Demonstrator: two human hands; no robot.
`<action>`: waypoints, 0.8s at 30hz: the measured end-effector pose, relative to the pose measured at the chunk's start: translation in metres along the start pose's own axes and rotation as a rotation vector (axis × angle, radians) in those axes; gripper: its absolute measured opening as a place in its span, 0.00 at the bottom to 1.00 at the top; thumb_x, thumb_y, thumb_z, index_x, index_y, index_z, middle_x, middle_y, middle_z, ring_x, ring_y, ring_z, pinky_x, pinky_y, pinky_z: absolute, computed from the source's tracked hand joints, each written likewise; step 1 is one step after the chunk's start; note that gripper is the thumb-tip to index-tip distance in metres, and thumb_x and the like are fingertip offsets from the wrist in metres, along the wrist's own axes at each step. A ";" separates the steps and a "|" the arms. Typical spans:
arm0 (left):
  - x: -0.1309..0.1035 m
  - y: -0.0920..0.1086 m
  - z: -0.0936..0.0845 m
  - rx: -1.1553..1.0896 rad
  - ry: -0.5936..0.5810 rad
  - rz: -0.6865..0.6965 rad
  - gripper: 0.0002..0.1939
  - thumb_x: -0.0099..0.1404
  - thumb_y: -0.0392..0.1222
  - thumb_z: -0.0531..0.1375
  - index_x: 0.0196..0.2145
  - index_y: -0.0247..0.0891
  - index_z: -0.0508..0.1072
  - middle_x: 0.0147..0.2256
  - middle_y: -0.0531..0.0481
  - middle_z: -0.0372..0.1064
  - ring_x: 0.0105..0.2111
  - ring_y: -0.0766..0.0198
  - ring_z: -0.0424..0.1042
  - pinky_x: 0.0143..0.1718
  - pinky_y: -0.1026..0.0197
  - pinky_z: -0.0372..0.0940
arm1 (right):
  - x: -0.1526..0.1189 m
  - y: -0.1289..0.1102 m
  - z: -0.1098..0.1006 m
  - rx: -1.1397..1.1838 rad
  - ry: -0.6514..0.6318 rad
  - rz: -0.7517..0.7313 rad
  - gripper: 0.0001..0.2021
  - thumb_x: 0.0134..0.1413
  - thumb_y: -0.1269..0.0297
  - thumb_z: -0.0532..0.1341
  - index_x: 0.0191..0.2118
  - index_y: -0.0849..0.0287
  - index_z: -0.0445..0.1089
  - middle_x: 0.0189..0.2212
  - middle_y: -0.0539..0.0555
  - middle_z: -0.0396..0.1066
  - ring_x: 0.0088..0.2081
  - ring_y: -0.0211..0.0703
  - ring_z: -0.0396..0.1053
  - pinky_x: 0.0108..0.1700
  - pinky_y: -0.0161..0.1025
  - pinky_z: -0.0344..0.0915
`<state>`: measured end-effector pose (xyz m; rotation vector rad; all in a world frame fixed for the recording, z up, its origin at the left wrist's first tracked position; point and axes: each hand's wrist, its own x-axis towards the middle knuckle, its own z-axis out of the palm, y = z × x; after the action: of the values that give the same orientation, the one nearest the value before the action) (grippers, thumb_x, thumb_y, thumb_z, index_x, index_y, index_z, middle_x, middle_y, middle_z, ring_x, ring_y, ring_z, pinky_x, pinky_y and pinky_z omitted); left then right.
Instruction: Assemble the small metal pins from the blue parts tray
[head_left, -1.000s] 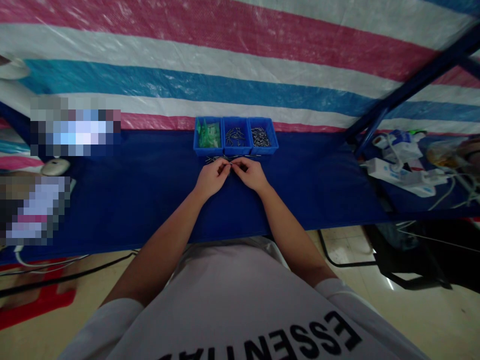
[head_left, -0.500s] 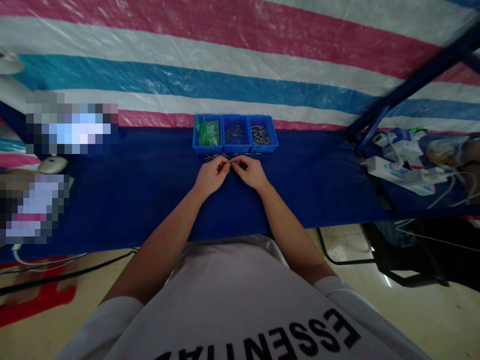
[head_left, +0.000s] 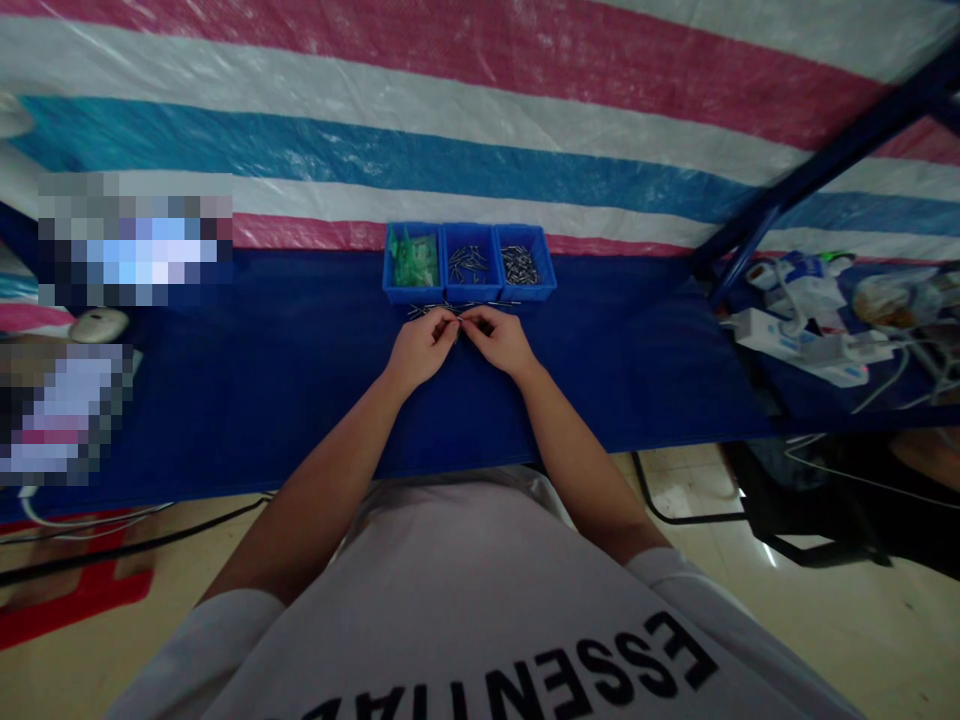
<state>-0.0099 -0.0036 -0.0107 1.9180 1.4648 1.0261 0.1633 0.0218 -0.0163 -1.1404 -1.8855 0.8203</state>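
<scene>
The left hand (head_left: 420, 350) and right hand (head_left: 502, 342) almost meet tip to tip, probably because the slim piece (head_left: 459, 319) between them is tiny and needs fingertip control from both ends. Each hand is closed in a pinch, thumb against forefinger, with the other fingers curled; both seem to grip that piece, though its exact shape is too small to tell. Just beyond the fingertips, loose thin rods (head_left: 418, 310) lie scattered on the blue table (head_left: 615, 370), likely there for easy reach. Behind them, three blue bins stand side by side, apparently to keep kinds apart: the left bin (head_left: 415, 295) has green packets (head_left: 417, 262), the middle bin (head_left: 472, 294) a sparse heap of metal pieces, the right bin (head_left: 529, 293) a denser one. Farther right sits a white power strip (head_left: 799, 350).
</scene>
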 end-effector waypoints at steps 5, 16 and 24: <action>0.000 0.000 0.000 -0.003 0.005 0.011 0.09 0.67 0.44 0.56 0.37 0.38 0.73 0.27 0.53 0.72 0.25 0.67 0.69 0.29 0.64 0.61 | 0.000 0.000 0.000 -0.010 -0.011 0.022 0.10 0.58 0.61 0.60 0.42 0.58 0.75 0.34 0.52 0.77 0.33 0.39 0.72 0.40 0.37 0.67; 0.000 0.000 0.001 -0.010 0.004 0.000 0.08 0.67 0.44 0.56 0.37 0.38 0.73 0.27 0.52 0.72 0.25 0.67 0.68 0.29 0.64 0.62 | 0.000 -0.002 -0.001 -0.022 -0.016 0.028 0.10 0.58 0.62 0.60 0.41 0.58 0.76 0.33 0.52 0.77 0.33 0.40 0.72 0.40 0.38 0.67; 0.000 -0.001 0.002 -0.010 0.003 -0.006 0.09 0.67 0.44 0.56 0.37 0.38 0.73 0.28 0.52 0.73 0.26 0.66 0.69 0.31 0.63 0.63 | 0.000 -0.001 0.000 -0.001 -0.027 0.037 0.10 0.58 0.62 0.60 0.42 0.58 0.75 0.34 0.53 0.77 0.34 0.40 0.72 0.40 0.38 0.67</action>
<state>-0.0088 -0.0031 -0.0126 1.9053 1.4636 1.0323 0.1633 0.0217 -0.0155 -1.1734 -1.8920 0.8596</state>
